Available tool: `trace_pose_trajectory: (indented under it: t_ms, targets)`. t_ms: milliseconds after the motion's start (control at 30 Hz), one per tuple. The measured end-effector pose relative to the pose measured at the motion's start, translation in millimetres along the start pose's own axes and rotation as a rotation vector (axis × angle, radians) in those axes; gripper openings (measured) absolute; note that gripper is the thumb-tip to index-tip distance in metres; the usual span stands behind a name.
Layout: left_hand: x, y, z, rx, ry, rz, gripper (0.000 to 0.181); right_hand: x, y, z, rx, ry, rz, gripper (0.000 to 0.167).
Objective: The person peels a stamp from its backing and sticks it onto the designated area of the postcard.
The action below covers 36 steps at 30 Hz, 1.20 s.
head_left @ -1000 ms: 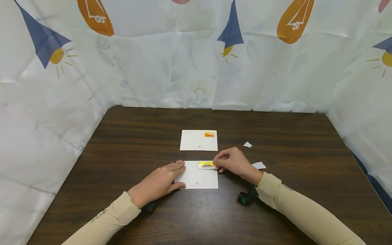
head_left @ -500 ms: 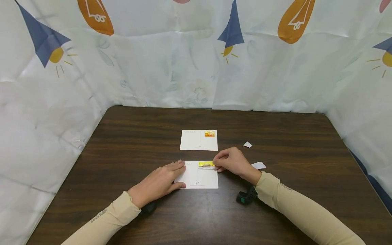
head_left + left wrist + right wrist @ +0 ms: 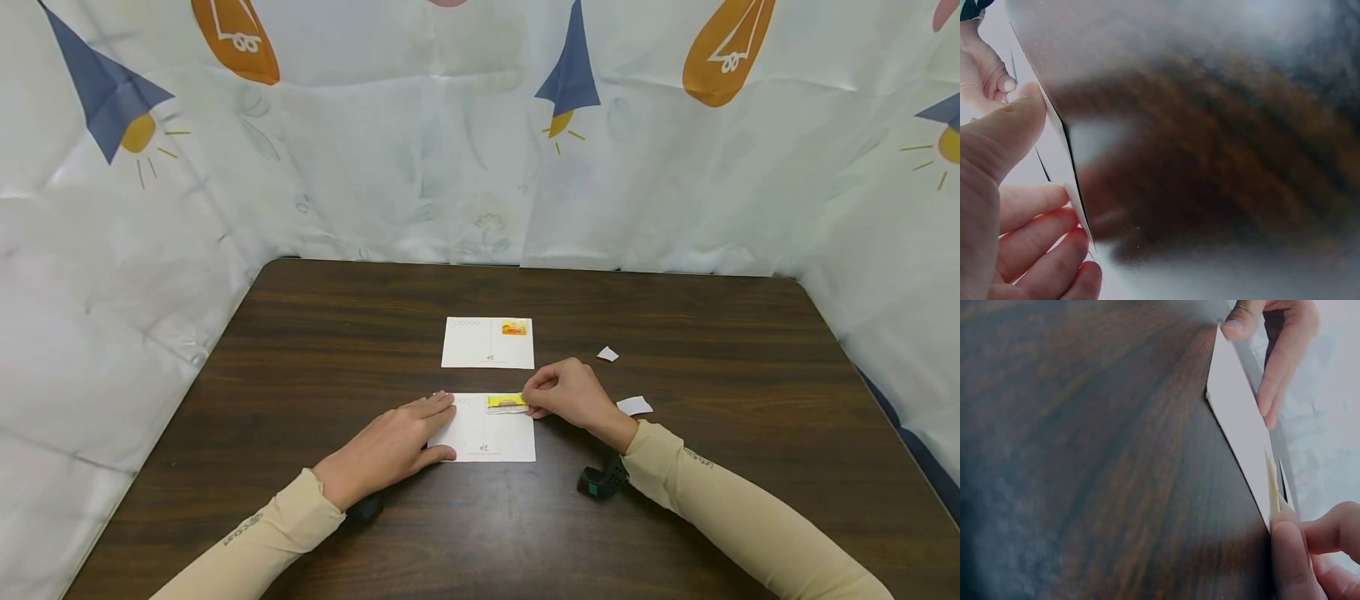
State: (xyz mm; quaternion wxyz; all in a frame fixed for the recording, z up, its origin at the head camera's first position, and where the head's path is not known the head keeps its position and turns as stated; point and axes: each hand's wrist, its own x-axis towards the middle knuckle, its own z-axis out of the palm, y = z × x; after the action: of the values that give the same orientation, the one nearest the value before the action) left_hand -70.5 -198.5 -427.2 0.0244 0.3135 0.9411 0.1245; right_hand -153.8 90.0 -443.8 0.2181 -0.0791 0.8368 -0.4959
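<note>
A white postcard lies on the table in front of me, with printed marks along its lower edge. My left hand rests on its left side, fingers extended and thumb along the lower edge. At the upper right corner, my right hand pinches the right end of a small yellow stamp between thumb and forefinger. In the right wrist view the stamp stands tilted up from the postcard; whether its lower edge touches the card cannot be told.
Behind it lies a second postcard with an orange stamp at its upper right. Two white paper scraps are on the right: a small one and a larger one by my right wrist. A patterned curtain surrounds the dark wooden table.
The yellow stamp's tilt shifts slightly in my right fingers, which stay at the same corner. My left hand and both postcards keep their places.
</note>
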Motion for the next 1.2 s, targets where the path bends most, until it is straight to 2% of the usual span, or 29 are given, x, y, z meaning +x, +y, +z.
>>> trace_pose_trajectory:
  t_ms: [233,667,1200]
  targets:
    - [-0.4,0.2,-0.2,0.009,0.001,0.004,0.064,-0.9,-5.5,2.4,-0.088,0.027,-0.015,0.006]
    - [0.1,0.5,-1.0,0.001,-0.008,-0.002,0.064,0.3,-8.8,1.5,-0.166,0.024,-0.052,0.008]
    - [-0.4,0.1,-0.6,0.001,-0.009,0.002,0.064,0.4,-8.6,1.2,-0.202,0.026,-0.087,0.005]
